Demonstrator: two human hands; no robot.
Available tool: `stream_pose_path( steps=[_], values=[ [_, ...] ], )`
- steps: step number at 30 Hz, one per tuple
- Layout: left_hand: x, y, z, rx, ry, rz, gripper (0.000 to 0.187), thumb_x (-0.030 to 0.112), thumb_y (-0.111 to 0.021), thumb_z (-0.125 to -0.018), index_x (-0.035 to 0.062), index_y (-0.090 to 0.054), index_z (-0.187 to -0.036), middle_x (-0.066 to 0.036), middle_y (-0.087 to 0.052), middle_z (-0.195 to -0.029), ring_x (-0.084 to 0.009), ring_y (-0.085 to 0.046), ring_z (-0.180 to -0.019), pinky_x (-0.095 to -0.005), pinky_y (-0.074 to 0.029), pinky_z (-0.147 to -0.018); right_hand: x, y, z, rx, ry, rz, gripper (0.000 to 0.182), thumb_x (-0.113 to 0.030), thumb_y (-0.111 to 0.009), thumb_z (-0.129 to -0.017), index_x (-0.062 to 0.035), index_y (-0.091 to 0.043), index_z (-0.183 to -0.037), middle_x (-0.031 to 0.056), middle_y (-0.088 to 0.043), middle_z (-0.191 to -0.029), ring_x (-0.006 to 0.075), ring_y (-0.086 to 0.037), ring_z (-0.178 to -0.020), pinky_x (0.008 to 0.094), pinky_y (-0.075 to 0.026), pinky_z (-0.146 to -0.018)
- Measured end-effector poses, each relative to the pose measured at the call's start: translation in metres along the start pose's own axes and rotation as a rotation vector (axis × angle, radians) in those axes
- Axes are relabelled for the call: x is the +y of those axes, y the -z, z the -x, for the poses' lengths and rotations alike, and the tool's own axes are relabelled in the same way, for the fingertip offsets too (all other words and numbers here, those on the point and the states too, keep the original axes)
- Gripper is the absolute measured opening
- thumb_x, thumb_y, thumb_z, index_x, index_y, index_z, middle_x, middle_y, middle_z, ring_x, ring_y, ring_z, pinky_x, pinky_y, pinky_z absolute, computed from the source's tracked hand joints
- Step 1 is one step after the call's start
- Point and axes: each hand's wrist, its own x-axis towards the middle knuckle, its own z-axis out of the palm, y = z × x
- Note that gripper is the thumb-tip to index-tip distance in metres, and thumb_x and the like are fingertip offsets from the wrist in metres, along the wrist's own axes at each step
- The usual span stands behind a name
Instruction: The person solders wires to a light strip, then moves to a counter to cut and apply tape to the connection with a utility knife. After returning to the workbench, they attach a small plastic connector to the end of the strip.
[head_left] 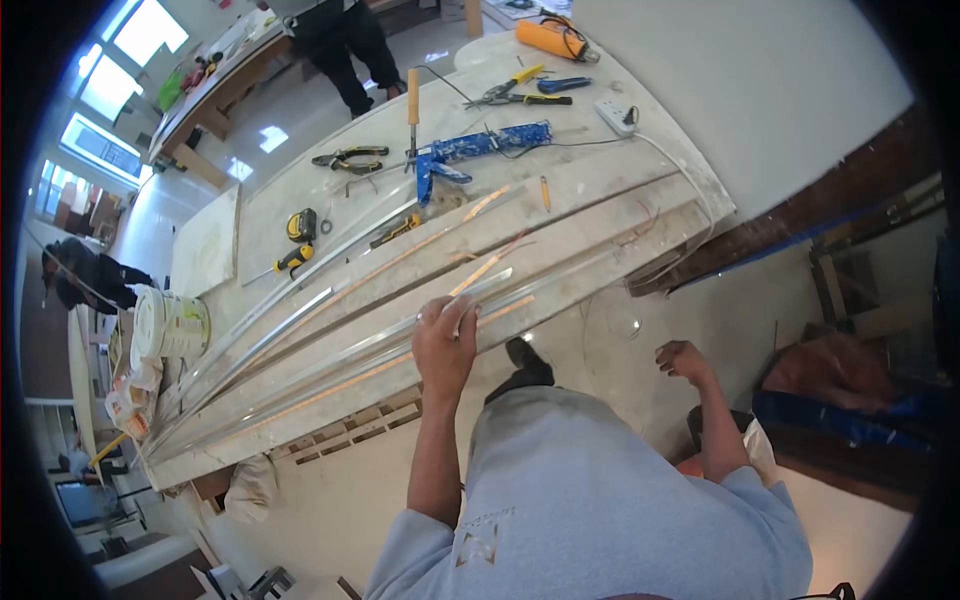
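My left hand (445, 338) is over the near side of the workbench (330, 410), its fingers bent round a long clear strip (495, 281) near that strip's right end. Several long strips, some with orange lines, run lengthwise along the bench beside it. Away from the bench on the right, my right hand (682, 361) hangs over the floor with curled fingers; whether anything is in them is too small to tell. A blue caulking gun (490, 143), a pencil (545, 193) and a yellow and black tool (395, 231) lie beyond the strips.
Pliers (350, 157), a tape measure (301, 224), a screwdriver (294, 259), an orange tool (552, 38) and a power strip (615, 118) with its cable lie on the bench. A white bucket (172, 323) stands at the left end. Two people are in the background.
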Motion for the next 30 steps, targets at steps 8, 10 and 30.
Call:
stream_pose_path(
  steps=[8,10,30],
  values=[
    [-0.012,-0.052,-0.058,-0.026,0.008,-0.278,0.011,0.013,-0.074,-0.084,0.0093,-0.075,-0.094,-0.008,-0.066,-0.096,-0.03,-0.061,-0.09,-0.0433,-0.05,-0.074,-0.168,-0.037,0.042,-0.229,0.311,-0.119,0.034,-0.026,-0.068,-0.096,-0.0003,-0.069,-0.118,0.0061,-0.072,-0.101,0.0142,-0.067,-0.094,0.0314,-0.053,-0.083],
    [-0.007,-0.054,-0.061,-0.06,0.034,-0.319,0.01,0.013,-0.073,-0.084,0.0095,-0.075,-0.092,-0.008,-0.065,-0.095,-0.0298,-0.061,-0.09,-0.0433,-0.049,-0.074,-0.185,-0.039,0.04,-0.301,0.33,-0.035,0.033,-0.026,-0.068,-0.097,-0.0007,-0.069,-0.118,0.0065,-0.072,-0.103,0.0136,-0.066,-0.094,0.0308,-0.053,-0.084],
    [-0.012,-0.032,-0.103,-0.405,0.166,-0.213,0.005,0.009,-0.07,-0.083,0.007,-0.067,-0.087,-0.01,-0.068,-0.089,-0.0312,-0.064,-0.087,-0.0417,-0.052,-0.076,-0.348,-0.06,-0.013,-0.654,0.75,0.429,0.037,-0.026,-0.075,-0.089,-0.0017,-0.069,-0.117,0.0118,-0.071,-0.111,0.0236,-0.067,-0.101,0.0365,-0.051,-0.091]
  ],
)
